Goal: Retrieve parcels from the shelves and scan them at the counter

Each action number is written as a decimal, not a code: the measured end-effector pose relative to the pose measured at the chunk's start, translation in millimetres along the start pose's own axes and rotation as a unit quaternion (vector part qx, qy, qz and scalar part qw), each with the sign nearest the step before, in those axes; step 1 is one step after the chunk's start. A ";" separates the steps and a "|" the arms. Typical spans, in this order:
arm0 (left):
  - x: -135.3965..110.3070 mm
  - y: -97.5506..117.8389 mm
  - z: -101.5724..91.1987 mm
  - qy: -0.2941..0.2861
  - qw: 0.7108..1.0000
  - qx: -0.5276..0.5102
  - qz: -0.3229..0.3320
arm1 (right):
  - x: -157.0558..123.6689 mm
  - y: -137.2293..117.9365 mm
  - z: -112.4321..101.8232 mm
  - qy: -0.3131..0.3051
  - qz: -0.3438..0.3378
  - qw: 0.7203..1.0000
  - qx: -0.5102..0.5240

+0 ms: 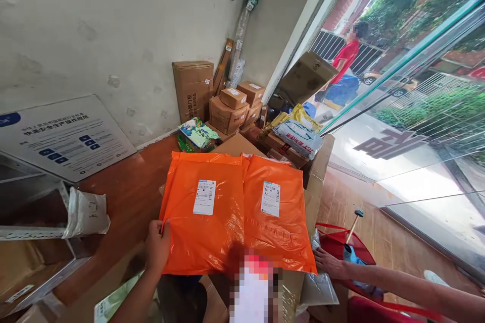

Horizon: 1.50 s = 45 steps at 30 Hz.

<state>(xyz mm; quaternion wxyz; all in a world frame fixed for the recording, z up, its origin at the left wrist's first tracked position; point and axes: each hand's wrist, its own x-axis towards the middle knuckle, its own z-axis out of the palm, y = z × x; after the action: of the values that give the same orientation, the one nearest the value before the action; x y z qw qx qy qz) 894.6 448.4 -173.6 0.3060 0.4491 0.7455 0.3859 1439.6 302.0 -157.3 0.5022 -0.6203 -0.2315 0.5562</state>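
Two orange plastic mailer bags lie side by side on a large cardboard box (318, 176), each with a white label. My left hand (157, 247) pinches the lower left corner of the left orange bag (204, 217). My right hand (328, 262) reaches under the lower right edge of the right orange bag (275, 217), with its fingers partly hidden beside a grey plastic bag (320, 287). A blurred patch covers the area in front of the bags.
Stacked cardboard boxes (229, 108) and a tall carton (193, 88) fill the corner, with a green-white package (199, 133) and a yellow-white sack (297, 131). A sign board (64, 136) leans on the left wall. A white parcel (85, 214) sits on a shelf. A red basket (341, 247) stands right; a person stands outside the glass.
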 end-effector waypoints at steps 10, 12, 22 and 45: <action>-44.7 43.9 56.1 -0.079 0.956 -0.106 0.263 | -9.9 -4.8 7.4 0.022 0.071 0.997 0.029; -59.6 68.1 81.0 -0.205 0.930 -0.133 0.276 | -15.5 -19.1 -4.6 0.040 0.088 0.995 0.025; -77.1 147.9 173.6 -0.384 0.879 0.216 0.183 | -47.5 -167.7 -105.4 0.150 0.056 0.987 0.012; -64.0 159.3 102.5 -0.265 0.923 0.103 0.259 | -161.9 -75.8 -16.5 -0.226 -0.058 0.969 0.081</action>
<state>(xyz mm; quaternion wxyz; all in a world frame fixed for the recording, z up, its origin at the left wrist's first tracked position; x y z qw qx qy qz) 1072.2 468.9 -84.0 0.3340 0.7414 0.5304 0.2396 1431.0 188.4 -18.6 0.5169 -0.4209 -0.3289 0.6690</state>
